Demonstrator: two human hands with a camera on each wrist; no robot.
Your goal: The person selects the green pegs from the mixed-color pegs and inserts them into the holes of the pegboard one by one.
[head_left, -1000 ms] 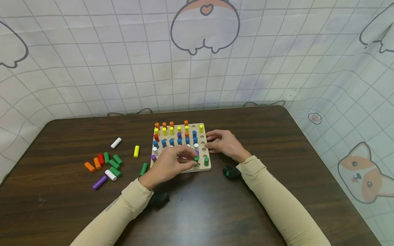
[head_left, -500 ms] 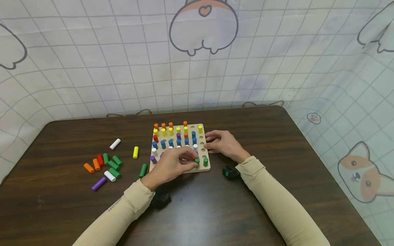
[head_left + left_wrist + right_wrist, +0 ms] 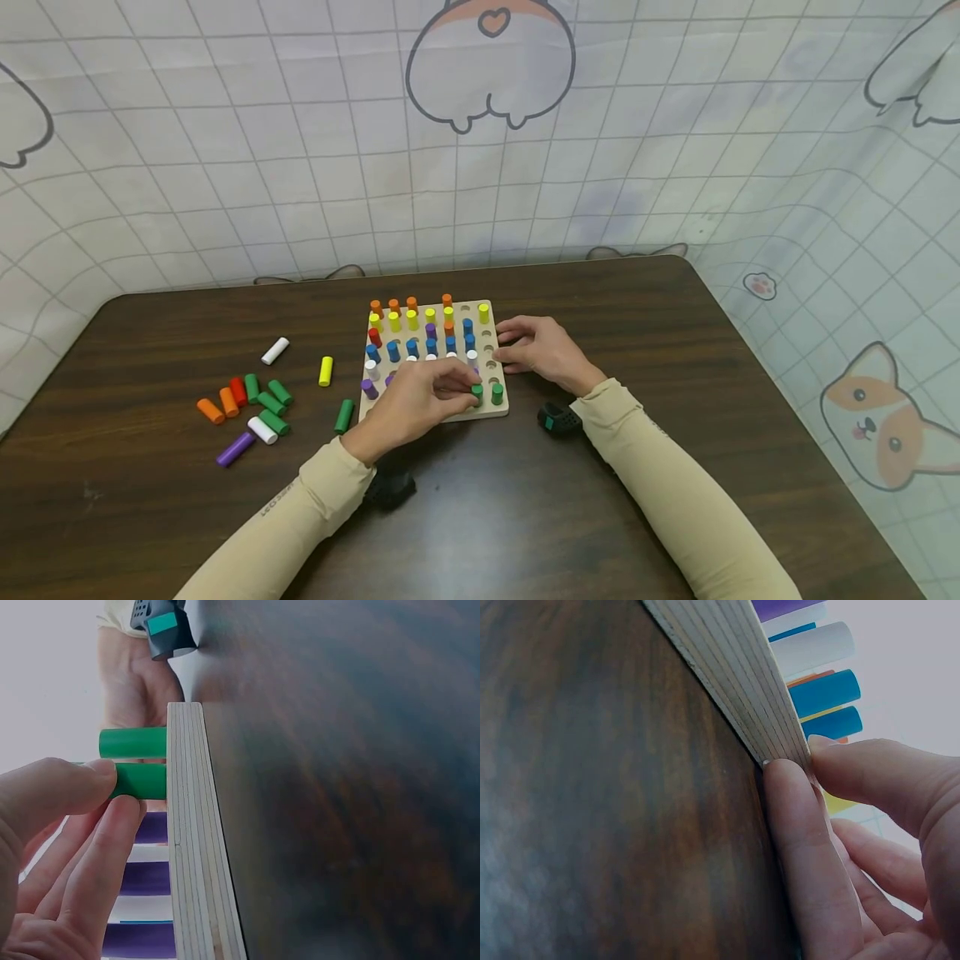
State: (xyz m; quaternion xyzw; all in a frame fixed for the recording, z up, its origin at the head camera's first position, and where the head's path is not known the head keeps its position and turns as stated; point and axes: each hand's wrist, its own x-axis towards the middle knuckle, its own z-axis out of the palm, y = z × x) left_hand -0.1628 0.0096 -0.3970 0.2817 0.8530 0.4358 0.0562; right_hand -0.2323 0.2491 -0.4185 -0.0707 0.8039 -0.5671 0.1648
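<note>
A wooden pegboard point(image 3: 501, 409) carries rows of coloured pegs standing upright. At its front right, my left hand point(image 3: 408, 404) pinches a green peg point(image 3: 141, 781) between thumb and fingers. This peg stands in the front row, its lower end at the board's face in the left wrist view. Beside it stands another green peg point(image 3: 497, 394) at the corner. My right hand point(image 3: 546, 352) grips the board's right edge, thumb on the top face and a finger against the layered side point(image 3: 742, 682). Part of the front rows is hidden behind my left hand.
Loose pegs lie left of the board: a yellow peg point(image 3: 326, 372), a green peg point(image 3: 344, 416), a white peg point(image 3: 275, 351), a purple peg point(image 3: 236, 448) and a mixed cluster. The dark wooden table point(image 3: 480, 533) meets a patterned cloth point(image 3: 480, 208) at the back.
The green peg in my left hand has gone down from above a front-row hole to standing in it. My right hand keeps its grip on the board. The head view shifts slightly.
</note>
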